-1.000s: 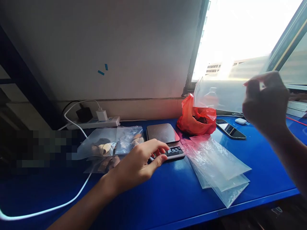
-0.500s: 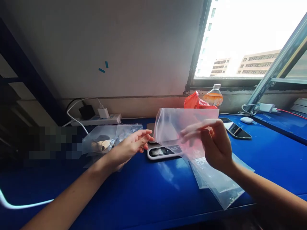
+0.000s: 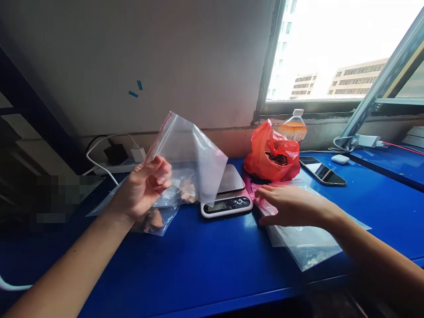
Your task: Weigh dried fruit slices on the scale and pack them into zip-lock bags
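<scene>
My left hand (image 3: 144,187) is closed on the upper edge of a clear zip-lock bag (image 3: 192,150), whose red seal line runs up beside my fingers. The bag looks flat, and its lower corner hangs in front of a kitchen scale (image 3: 227,207). My right hand (image 3: 285,203) is above several flat clear bags (image 3: 311,247), thumb and fingers apart. Its fingertips are close to a pink plastic flap (image 3: 256,196); whether they touch it I cannot tell. Behind that hand stands a red plastic bag (image 3: 271,152) with dark brown pieces inside.
Clear bags with brown pieces (image 3: 154,220) lie left of the scale. A bottle of orange drink (image 3: 293,127), a phone (image 3: 323,171) and a white earbud case (image 3: 340,159) are at the back right. A power strip with chargers (image 3: 137,154) runs along the wall.
The clear zip-lock bag has moved left and up, and my left hand now grips it. My right hand has come down over the flat bags. The red bag shows fully now.
</scene>
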Tool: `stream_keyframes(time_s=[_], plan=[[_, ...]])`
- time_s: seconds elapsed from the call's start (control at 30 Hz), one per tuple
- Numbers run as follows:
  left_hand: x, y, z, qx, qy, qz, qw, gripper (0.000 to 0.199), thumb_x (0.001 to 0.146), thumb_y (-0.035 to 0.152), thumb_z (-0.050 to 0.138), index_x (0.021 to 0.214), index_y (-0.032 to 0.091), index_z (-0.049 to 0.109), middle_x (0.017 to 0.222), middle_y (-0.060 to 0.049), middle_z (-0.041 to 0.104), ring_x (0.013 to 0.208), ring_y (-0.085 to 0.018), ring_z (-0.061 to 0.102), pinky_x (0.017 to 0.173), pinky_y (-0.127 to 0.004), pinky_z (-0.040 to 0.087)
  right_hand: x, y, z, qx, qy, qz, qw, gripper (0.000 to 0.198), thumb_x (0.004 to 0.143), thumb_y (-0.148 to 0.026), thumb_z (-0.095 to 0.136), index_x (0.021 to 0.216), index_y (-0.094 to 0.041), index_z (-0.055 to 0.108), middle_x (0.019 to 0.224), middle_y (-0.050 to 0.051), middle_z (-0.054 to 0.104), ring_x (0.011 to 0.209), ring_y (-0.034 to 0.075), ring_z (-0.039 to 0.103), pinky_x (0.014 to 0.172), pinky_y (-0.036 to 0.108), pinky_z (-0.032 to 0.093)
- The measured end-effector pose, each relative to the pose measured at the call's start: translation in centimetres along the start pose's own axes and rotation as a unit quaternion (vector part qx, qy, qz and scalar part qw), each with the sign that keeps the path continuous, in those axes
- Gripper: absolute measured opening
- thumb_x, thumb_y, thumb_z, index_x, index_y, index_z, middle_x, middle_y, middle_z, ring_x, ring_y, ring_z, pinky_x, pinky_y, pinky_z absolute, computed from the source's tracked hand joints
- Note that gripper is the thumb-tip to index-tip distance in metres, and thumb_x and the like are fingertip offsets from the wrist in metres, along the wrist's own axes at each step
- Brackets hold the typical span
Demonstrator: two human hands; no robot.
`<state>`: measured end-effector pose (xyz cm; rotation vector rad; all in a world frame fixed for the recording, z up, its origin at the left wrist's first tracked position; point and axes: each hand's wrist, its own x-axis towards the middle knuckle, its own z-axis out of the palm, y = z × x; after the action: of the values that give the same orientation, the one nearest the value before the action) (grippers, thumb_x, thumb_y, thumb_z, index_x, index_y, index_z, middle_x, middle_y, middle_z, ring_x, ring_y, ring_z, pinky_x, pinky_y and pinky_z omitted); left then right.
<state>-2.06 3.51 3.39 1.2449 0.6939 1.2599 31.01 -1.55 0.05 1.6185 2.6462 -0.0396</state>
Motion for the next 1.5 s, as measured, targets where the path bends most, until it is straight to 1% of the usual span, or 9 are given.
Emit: stream_keyframes(time_s=[0.17,0.27,0.37,0.47,0.57,0.77,1.03,1.3,1.5], plan=[[-0.2,0.7,-0.3,0.024,-0.051,-0.04,0.998,0.049,0.066,0.047,0.081,0.059,0.018,0.042,0.058,0.005,0.04,0.046,-0.006,0.036,0.039,-0.018,0.034,0.7,-0.7,0.5,-0.028,-0.005,-0.011,1.0,0.035,0.088,-0.028,0.056,0.119,-0.012,0.06,0.121,0.019,0.063,0.103,0.034,0.066,0.079,0.043,0.054],[-0.5,0.5,0.0,0.087,-0.1,-0.072,0.989,0.05,0.073,0.056,0.072,0.057,0.018,0.043,0.055,0.004,0.045,0.041,-0.006,0.036,0.037,-0.019,0.032,0.6,0.1,-0.5,0.037,0.018,-0.026,0.999,0.036,0.088,-0.032,0.058,0.119,-0.013,0.058,0.116,0.016,0.065,0.1,0.029,0.066,0.08,0.038,0.054],[-0.8,-0.3,0.8,0.128,-0.115,-0.086,0.981,0.039,0.085,0.046,0.059,0.06,0.018,0.05,0.055,0.003,0.048,0.044,-0.008,0.039,0.041,-0.019,0.033,-0.3,2.6,-1.8,0.12,0.088,-0.022,0.989,0.043,0.092,-0.049,0.053,0.12,-0.017,0.056,0.116,0.012,0.066,0.099,0.024,0.065,0.081,0.035,0.053],[-1.1,-1.4,1.9,0.172,-0.139,-0.095,0.971,0.035,0.087,0.037,0.054,0.059,0.015,0.057,0.054,0.002,0.047,0.048,-0.008,0.038,0.046,-0.02,0.033,-1.2,4.7,-2.8,0.144,0.172,0.047,0.973,0.045,0.091,-0.057,0.05,0.111,-0.018,0.06,0.102,0.01,0.07,0.087,0.022,0.066,0.072,0.034,0.051],[-1.7,-2.4,3.2,0.206,-0.161,-0.099,0.96,0.036,0.087,0.036,0.054,0.059,0.014,0.062,0.055,0.002,0.045,0.05,-0.008,0.035,0.047,-0.021,0.028,-1.0,3.9,-2.6,0.21,0.233,0.058,0.948,0.039,0.091,-0.054,0.052,0.097,-0.018,0.065,0.087,0.007,0.07,0.074,0.019,0.063,0.064,0.031,0.048],[-2.9,-2.8,5.5,0.308,-0.206,-0.075,0.926,0.038,0.091,0.042,0.051,0.065,0.016,0.061,0.057,0.004,0.044,0.052,-0.009,0.035,0.05,-0.022,0.028,0.1,-3.0,-1.2,0.379,0.108,-0.093,0.914,0.029,0.091,-0.041,0.054,0.084,-0.016,0.067,0.079,0.003,0.068,0.07,0.014,0.057,0.063,0.025,0.043],[-3.0,-1.9,5.0,0.418,-0.248,-0.039,0.873,0.037,0.093,0.038,0.038,0.069,0.017,0.058,0.065,0.001,0.056,0.059,-0.013,0.048,0.058,-0.025,0.038,0.5,-3.3,-0.4,0.447,0.089,-0.048,0.889,0.019,0.084,-0.027,0.051,0.071,-0.016,0.057,0.073,0.003,0.064,0.068,0.014,0.055,0.06,0.024,0.039],[-3.3,-2.7,5.2,0.489,-0.244,0.026,0.837,0.039,0.091,0.035,0.035,0.058,0.018,0.048,0.055,0.001,0.049,0.054,-0.013,0.044,0.054,-0.025,0.033,0.3,-3.8,-0.2,0.27,0.115,-0.119,0.949,0.013,0.077,-0.008,0.053,0.08,-0.016,0.062,0.075,0.002,0.065,0.064,0.011,0.052,0.06,0.022,0.036],[-4.6,-4.2,6.3,0.537,-0.277,0.143,0.784,0.032,0.089,0.021,0.038,0.057,0.018,0.039,0.052,0.003,0.045,0.049,-0.011,0.039,0.051,-0.025,0.026,0.3,-5.5,0.5,0.274,0.115,-0.173,0.939,0.012,0.079,-0.01,0.054,0.083,-0.017,0.062,0.077,0.002,0.065,0.066,0.012,0.053,0.06,0.022,0.037]])
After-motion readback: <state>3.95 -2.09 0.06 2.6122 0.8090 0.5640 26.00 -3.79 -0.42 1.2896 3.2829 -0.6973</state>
